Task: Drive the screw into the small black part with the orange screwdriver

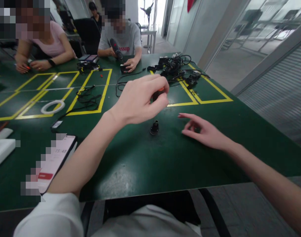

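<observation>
Green tabletop (130,164), with a small black fitting (154,128) standing unsupported

Glossy and dark in the head view, the surface probably offers the fitting little grip. It stands upright just below the left hand (142,98), whose fingers are curled firmly round an orange-topped dark piece (158,94), partly hidden by them. Off to the right, apart from both, the right hand (202,131) has thumb and forefinger spread, nothing visible between them. With neither hand visibly steadying it, the fitting could tip or skid if pushed off-centre; a loosened left grip could drop the dark piece onto it. The left forearm also passes close beside a phone (57,161), so a careless pull-back might nudge it
</observation>
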`<state>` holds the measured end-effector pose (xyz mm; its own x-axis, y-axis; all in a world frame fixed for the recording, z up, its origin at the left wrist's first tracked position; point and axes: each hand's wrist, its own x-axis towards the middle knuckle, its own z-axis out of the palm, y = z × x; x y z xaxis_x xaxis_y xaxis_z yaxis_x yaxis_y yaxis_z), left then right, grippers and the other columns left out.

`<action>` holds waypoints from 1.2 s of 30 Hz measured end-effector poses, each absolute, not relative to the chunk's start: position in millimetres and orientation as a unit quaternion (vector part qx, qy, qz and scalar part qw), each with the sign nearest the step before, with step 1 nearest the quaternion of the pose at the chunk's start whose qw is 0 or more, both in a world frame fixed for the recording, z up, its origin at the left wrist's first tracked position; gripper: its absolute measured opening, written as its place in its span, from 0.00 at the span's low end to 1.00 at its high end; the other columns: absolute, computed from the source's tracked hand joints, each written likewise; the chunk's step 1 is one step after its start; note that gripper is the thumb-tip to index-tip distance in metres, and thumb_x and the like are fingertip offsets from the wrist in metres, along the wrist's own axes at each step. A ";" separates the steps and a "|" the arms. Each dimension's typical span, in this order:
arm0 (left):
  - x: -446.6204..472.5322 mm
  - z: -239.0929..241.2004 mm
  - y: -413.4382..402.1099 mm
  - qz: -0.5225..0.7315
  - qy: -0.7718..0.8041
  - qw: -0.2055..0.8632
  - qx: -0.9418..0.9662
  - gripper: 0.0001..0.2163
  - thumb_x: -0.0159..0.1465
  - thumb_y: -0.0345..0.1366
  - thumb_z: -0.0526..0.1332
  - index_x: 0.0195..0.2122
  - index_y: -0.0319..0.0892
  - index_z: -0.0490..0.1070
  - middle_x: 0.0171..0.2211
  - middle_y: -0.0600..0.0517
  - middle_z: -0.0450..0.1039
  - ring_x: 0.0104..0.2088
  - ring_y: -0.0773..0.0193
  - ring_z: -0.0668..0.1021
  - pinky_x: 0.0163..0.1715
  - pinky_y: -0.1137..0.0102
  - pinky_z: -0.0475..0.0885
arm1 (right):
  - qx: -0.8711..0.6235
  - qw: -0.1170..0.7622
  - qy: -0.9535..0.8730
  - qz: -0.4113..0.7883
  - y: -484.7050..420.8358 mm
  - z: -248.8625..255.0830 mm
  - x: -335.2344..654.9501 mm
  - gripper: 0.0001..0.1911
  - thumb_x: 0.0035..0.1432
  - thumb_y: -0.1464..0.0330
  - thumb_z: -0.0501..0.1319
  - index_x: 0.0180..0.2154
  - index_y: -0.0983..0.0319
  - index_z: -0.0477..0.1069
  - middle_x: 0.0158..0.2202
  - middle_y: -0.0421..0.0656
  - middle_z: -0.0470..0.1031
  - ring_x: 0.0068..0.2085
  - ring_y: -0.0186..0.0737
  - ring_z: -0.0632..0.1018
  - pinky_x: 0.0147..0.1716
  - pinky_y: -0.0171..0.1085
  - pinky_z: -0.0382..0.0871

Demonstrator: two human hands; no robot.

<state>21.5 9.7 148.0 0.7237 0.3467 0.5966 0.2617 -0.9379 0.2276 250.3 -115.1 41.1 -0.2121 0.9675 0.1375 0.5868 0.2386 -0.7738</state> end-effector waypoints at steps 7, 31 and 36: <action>21.7 147.1 5.6 0.344 0.122 0.237 0.900 0.17 0.68 0.30 0.55 0.53 0.41 0.79 0.46 0.49 0.81 0.41 0.64 0.82 0.41 0.68 0.77 | -0.491 0.314 -0.719 0.379 -55.8 22.6 215.4 0.20 0.64 0.56 0.66 0.50 0.63 0.80 0.31 0.42 0.80 0.29 0.38 0.76 0.31 0.37 0.72; 15.4 150.8 18.9 0.332 0.200 0.235 0.891 0.14 0.72 0.48 0.62 0.41 0.42 0.79 0.29 0.52 0.76 0.31 0.65 0.78 0.27 0.70 0.70 | -0.476 0.329 -0.744 0.334 -65.5 19.8 213.0 0.18 0.67 0.60 0.62 0.51 0.65 0.77 0.35 0.44 0.78 0.31 0.38 0.74 0.31 0.37 0.72; 19.9 149.1 3.4 0.363 0.247 0.063 0.896 0.23 0.74 0.51 0.58 0.25 0.41 0.73 0.22 0.51 0.71 0.30 0.63 0.77 0.29 0.67 0.69 | -0.479 0.331 -0.749 0.316 -65.9 19.4 212.5 0.16 0.67 0.61 0.63 0.50 0.63 0.78 0.34 0.44 0.79 0.31 0.39 0.75 0.32 0.37 0.73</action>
